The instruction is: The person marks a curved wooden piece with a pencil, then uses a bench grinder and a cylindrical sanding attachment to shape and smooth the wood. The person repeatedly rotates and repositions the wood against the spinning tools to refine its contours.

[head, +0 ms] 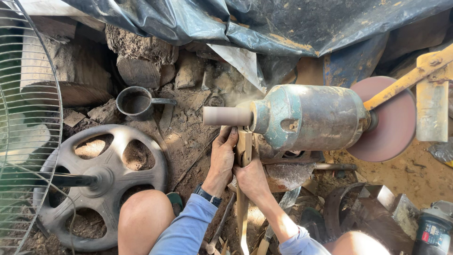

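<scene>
Wood strip (244, 156), long and thin, runs up from between the person's knees to the sanding drum (227, 115) on the left end of the green-grey motor (309, 118). Left hand (222, 158) wraps closed around the strip's upper end just under the drum; right hand (252, 179) clamps closed on it just below, both touching each other. Two-hand stacked grip near the tip looks meant to keep the thin piece stiff and steady against the drum. Dust haze sits around the contact point. Red-brown disc (391, 120) is on the motor's other end, well apart from the hands, yellow bar (408, 80) crossing over it. Black wheel-shaped fan base (101, 179) and wire fan guard (26, 137) at left; dark metal cup (137, 101) on the dirt behind; blue power tool (434, 231) at bottom right.
</scene>
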